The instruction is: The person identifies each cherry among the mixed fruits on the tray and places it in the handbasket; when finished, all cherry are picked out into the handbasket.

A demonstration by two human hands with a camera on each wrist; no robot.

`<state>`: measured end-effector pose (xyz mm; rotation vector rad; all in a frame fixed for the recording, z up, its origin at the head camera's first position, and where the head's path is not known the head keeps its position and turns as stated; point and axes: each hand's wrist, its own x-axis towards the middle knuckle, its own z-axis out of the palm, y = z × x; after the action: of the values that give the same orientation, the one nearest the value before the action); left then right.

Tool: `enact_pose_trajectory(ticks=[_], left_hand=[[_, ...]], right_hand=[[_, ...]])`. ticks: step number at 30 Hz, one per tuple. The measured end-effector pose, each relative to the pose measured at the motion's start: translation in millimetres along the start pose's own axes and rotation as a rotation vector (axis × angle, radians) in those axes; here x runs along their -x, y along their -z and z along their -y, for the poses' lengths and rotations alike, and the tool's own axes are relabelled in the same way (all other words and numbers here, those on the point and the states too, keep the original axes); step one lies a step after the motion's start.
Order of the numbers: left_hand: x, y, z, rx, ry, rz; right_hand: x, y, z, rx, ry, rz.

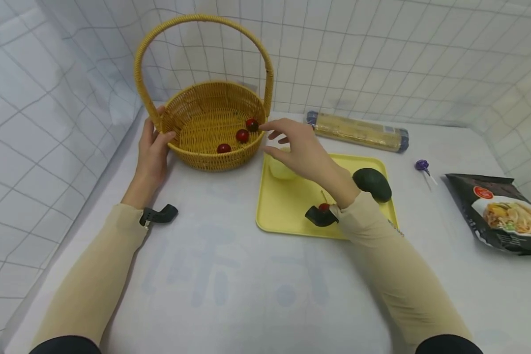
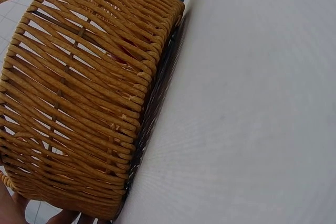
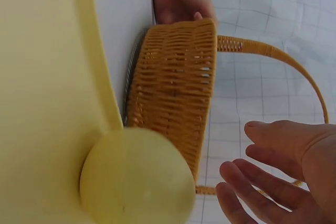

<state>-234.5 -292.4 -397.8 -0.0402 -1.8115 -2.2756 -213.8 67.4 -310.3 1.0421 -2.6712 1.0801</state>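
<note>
A yellow wicker basket (image 1: 212, 160) with a tall arched handle stands at the back left, and three small round red fruits (image 1: 242, 135) lie inside it. My left hand (image 1: 152, 152) grips its left side, thumb over the rim and fingers around the outside. Beside the right rim hovers my right hand (image 1: 301, 150), fingers loosely bent and nothing between them. Beneath this hand a pale yellow-green round fruit (image 3: 139, 179) sits on the yellow tray (image 1: 274, 216). The tray also bears an avocado (image 1: 372, 184) and another red fruit (image 1: 324, 207) with a stem, partly hidden by the wrist strap.
Behind the tray lies a long gold packet (image 1: 358, 132) with blue ends. Farther right are a purple-wrapped lollipop (image 1: 422, 165) and a black bag (image 1: 509, 214) with a noodle picture. White sheeting with a grid pattern (image 1: 380, 59) encloses the back and sides of the white table.
</note>
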Motion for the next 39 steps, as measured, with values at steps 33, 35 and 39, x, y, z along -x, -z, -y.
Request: enact_pose_trajectory(ticks=[33, 35, 39], left_hand=[[-1.5, 2.1, 2.0, -0.009, 0.003, 0.003], [-2.1, 1.8, 2.0, -0.008, 0.004, 0.005], [-2.1, 1.0, 1.8, -0.014, 0.004, 0.007]], right_hand=[[106.1, 64.5, -50.2, -0.005, -0.227, 0.339], [107.9, 64.3, -51.2, -0.030, -0.235, 0.387], [109.7, 61.0, -51.9, -0.060, -0.238, 0.443]])
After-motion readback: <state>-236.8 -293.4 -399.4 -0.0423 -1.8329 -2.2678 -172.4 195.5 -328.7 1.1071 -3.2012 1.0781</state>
